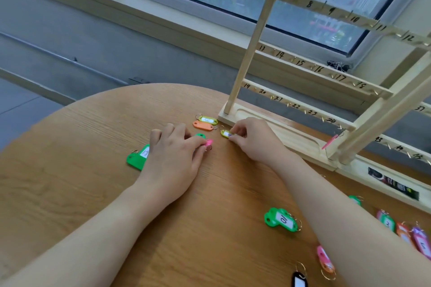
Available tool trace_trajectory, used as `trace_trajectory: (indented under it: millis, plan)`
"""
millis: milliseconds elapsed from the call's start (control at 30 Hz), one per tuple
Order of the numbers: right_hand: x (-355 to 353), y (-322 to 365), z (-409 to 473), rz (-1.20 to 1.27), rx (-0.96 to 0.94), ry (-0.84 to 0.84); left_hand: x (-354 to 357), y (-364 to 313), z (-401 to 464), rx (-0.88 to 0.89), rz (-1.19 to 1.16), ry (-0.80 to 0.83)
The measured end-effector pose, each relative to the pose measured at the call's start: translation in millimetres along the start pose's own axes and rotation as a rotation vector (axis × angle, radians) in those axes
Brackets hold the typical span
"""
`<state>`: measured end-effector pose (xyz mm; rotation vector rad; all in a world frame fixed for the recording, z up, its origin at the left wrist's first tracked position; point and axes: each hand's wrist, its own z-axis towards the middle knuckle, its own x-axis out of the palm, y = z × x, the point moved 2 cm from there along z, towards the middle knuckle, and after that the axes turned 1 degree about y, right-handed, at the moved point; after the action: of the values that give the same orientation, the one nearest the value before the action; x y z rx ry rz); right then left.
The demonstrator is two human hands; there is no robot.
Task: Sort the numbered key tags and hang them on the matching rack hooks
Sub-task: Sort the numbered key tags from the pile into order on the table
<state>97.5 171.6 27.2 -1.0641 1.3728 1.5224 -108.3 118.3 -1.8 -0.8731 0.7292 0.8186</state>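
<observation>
A: Start with the hands. What are they on?

B: The right hand (250, 138) pinches a yellow-green tag (225, 133) between thumb and fingertips, just in front of the foot of the wooden rack (256, 37). The left hand (173, 154) lies over the table (93, 147), its fingertips curled onto a pink tag (208, 142), with a small green tag (200, 135) touching or just beside it.

A: And around them?

B: An orange tag (203, 125) and another yellow-green tag (207, 120) sit just beyond, near the rack's base. A larger green tag (137, 158) lies partly under the left wrist. A green tag marked 10 (281, 219) rests nearer the person, and more tags crowd the right edge. One pink tag on the rack (330, 141) hangs low down; nearly every other hook I can see looks bare.

A: So early going. What could spoil it?

B: Misreading, I'd say. The label under the right fingers is too small to make out from here, and handwritten numbers read upside down could send a tag to the wrong hook. The rings are thin too; a loose pinch could drop the tag among the others. And reaching in carelessly might knock the rack, which looks light.
</observation>
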Motion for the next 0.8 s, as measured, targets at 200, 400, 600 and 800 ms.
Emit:
trace_trajectory:
  millis: [200, 400, 600, 800]
  plan:
    - [-4, -2, -2, 0.105, 0.080, 0.071, -1, 3, 4, -0.030, -0.045, -0.086]
    - [-8, -5, -20, 0.227, 0.105, 0.053, -4, -2, 5, -0.071, -0.226, -0.071]
    - [-18, -14, -53, 0.496, 0.197, 0.061, -9, -10, 2, -0.057, -0.335, -0.108]
    - [-36, -17, -91, 0.619, 0.245, 0.038, -18, -19, -1, -0.049, -0.449, -0.077]
